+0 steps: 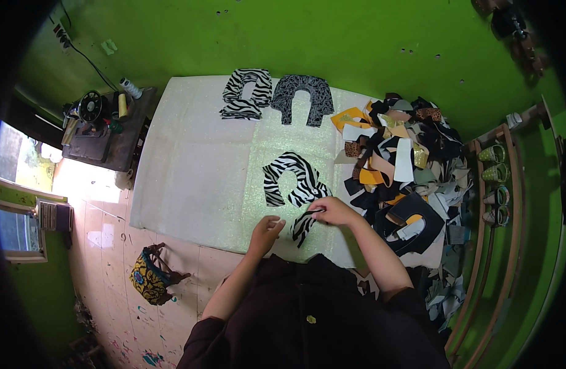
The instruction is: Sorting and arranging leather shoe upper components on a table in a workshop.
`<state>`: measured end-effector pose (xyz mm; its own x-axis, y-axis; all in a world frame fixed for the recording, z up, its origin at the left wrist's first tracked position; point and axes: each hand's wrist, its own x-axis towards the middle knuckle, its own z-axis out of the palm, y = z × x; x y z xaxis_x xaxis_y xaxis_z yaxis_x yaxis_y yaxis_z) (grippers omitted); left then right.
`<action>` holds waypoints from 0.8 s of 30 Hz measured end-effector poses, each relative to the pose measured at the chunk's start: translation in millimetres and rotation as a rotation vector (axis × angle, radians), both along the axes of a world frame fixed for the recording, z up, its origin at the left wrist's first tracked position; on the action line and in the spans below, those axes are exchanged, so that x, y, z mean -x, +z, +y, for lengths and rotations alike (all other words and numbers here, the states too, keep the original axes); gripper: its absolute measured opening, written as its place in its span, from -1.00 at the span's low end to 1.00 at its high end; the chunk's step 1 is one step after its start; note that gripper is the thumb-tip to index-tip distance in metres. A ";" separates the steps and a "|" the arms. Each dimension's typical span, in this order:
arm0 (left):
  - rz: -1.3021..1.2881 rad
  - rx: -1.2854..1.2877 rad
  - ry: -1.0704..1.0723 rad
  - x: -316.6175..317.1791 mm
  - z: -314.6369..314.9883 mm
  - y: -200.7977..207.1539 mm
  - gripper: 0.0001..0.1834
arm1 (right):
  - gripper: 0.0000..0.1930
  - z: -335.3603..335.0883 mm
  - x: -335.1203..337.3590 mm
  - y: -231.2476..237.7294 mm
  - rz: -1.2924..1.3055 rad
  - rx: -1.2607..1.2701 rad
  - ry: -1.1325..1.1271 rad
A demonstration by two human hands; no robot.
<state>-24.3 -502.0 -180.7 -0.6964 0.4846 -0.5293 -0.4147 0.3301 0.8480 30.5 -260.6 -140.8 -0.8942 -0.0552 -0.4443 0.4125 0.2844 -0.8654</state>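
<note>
My right hand (333, 211) pinches one end of a zebra-striped fabric piece (304, 229), which hangs down toward me. To its left, my left hand (269, 232) is loosely curled with fingertips a little apart and nothing visible in it. Just beyond both hands, several zebra-striped U-shaped pieces (290, 161) lie fanned over one another on the white-covered table (193, 157). Toward the far edge sit a stack of zebra-striped U-shaped pieces (232, 86) and, beside it, a stack of black-and-grey patterned U-shaped pieces (303, 80).
A large heap of mixed scraps (404, 150) covers the table's right side, with black U-shaped pieces (427, 237) at its near end. A sewing machine table (98, 147) stands left, a patterned stool (149, 277) near left. Shoes hang on a wooden rack (510, 184) at right.
</note>
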 end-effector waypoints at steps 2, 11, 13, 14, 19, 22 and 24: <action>0.104 0.121 -0.051 -8.7 1.9 -7.2 -0.51 | -0.77 1.0 4.8 -21.4 0.025 -0.366 0.268; 0.861 0.513 -0.297 -46.4 25.5 12.0 -0.43 | -0.77 -49.1 -26.1 -22.5 0.300 -0.906 0.225; 0.893 0.497 -0.333 -46.9 26.6 11.4 -0.45 | -0.82 -51.1 -33.5 -29.0 0.308 -0.893 0.205; 0.903 0.495 -0.323 -46.3 27.2 9.0 -0.45 | -0.79 -50.2 -36.5 -31.7 0.308 -0.869 0.215; 0.716 0.495 -0.491 -35.6 29.7 8.8 -0.49 | -0.62 -59.0 -41.5 -30.3 0.292 -0.846 0.141; 0.694 0.504 -0.633 -27.0 30.5 10.7 -0.70 | -0.70 -57.3 -43.3 -28.0 0.287 -0.859 0.144; 0.758 0.372 -0.648 -18.5 23.2 5.3 -0.83 | -0.81 -57.6 -43.3 -23.2 0.277 -0.799 0.148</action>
